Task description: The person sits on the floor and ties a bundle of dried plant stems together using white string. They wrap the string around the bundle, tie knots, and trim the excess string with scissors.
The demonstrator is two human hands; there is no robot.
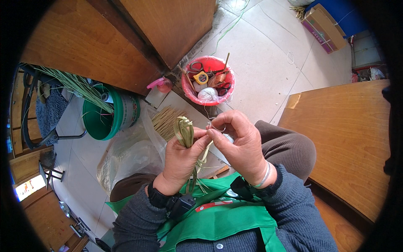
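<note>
My left hand (182, 157) is closed around a bundle of flat green plant strips (185, 130), whose folded, looped top stands above the thumb. Loose strip ends hang below the palm toward my green apron (220, 217). Beside it, my right hand (239, 141) pinches a thin white cord (219, 128) between thumb and forefinger, and the cord makes a small loop there. The fingertips of both hands meet at the cord. A strand runs up toward the white yarn ball (208, 94) in the red basket (186, 91). The right palm partly hides something pale behind it.
Scissors (196, 66), a yellow tape measure (201, 77) and cord lie in the basket. Left of it are a pink spray bottle (163, 84), dry straw stalks (167, 121), a plastic bag (138, 157) and a green bucket (117, 116) of long grass. A wooden panel (340, 138) stands right.
</note>
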